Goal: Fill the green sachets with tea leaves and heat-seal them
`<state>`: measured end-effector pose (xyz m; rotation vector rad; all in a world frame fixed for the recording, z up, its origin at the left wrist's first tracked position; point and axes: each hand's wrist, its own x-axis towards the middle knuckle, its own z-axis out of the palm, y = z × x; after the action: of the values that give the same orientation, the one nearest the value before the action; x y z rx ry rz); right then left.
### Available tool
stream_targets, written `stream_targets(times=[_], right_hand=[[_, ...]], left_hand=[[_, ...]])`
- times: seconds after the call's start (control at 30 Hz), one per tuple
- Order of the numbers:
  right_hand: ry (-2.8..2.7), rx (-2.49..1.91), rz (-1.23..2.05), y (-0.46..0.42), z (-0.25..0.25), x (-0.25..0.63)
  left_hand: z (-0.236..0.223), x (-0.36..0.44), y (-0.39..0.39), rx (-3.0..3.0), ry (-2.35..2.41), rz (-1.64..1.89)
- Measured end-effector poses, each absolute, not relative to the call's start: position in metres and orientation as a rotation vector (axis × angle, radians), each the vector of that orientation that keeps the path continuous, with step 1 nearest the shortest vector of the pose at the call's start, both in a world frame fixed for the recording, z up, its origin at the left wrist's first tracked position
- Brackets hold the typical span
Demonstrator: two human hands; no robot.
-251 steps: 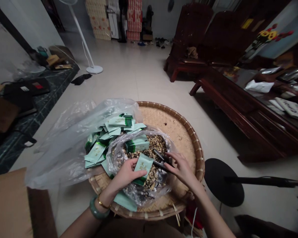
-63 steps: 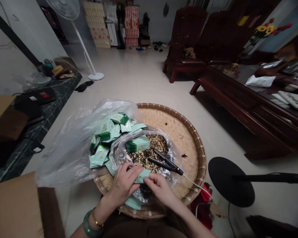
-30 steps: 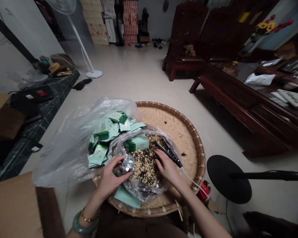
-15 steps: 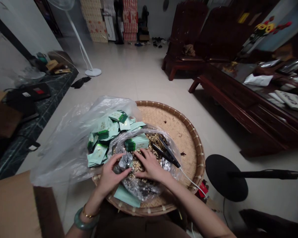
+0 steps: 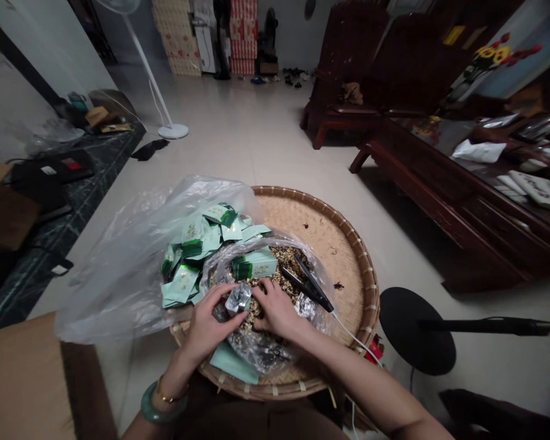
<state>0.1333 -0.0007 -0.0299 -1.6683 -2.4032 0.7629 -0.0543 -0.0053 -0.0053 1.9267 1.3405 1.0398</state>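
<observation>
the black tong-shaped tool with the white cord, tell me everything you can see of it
The black tong-shaped tool looks like smooth plastic: two straight arms joined at one end, opened in a narrow V. It lies unheld, tips pointing away and leftward over the loose dark and pale mix in the crinkled clear plastic bag. A thin white cord runs from the joined end across the round woven bamboo tray. The bare right hand is nearest, not touching it.

Silvery packet [image 5: 238, 299], mouth open, seemingly upright, over loose speckled mix [image 5: 288, 256]
</observation>
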Motion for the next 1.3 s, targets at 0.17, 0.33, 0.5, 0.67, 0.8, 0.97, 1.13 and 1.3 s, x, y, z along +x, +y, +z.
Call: stream_targets(times=[0.17, 0.33, 0.5, 0.67, 0.8, 0.97, 1.13, 1.3], right_hand=[[-1.923, -1.485, 1.118, 0.021, -0.031, 0.152], [-1.808, -1.327, 1.328, 0.021, -0.023, 0.182], [-1.984, -1.477, 1.223, 0.002, -0.032, 0.187], [-1.847, -1.464, 1.059, 0.003, -0.037, 0.162], [-1.735, -1.302, 0.995, 0.009, -0.030, 0.154], [-1.923, -1.235, 1.047, 0.012, -0.040, 0.163], [-2.186, -1.352, 1.082, 0.018, -0.045, 0.162], [-2.188, -1.398, 1.055, 0.023, -0.037, 0.154]], left_hand=[[-0.006, -0.054, -0.004, 1.873, 1.394, 1.064], [-0.009, -0.050, -0.001, 1.860, 1.386, 1.094], [-0.011, -0.049, 0.000, 1.865, 1.384, 1.092], [-0.010, -0.051, -0.001, 1.872, 1.378, 1.094], [-0.009, -0.055, -0.001, 1.875, 1.403, 1.113], [-0.010, -0.056, -0.001, 1.863, 1.414, 1.114], [-0.010, -0.055, 0.000, 1.868, 1.390, 1.106], [-0.009, -0.055, -0.001, 1.865, 1.385, 1.101]])
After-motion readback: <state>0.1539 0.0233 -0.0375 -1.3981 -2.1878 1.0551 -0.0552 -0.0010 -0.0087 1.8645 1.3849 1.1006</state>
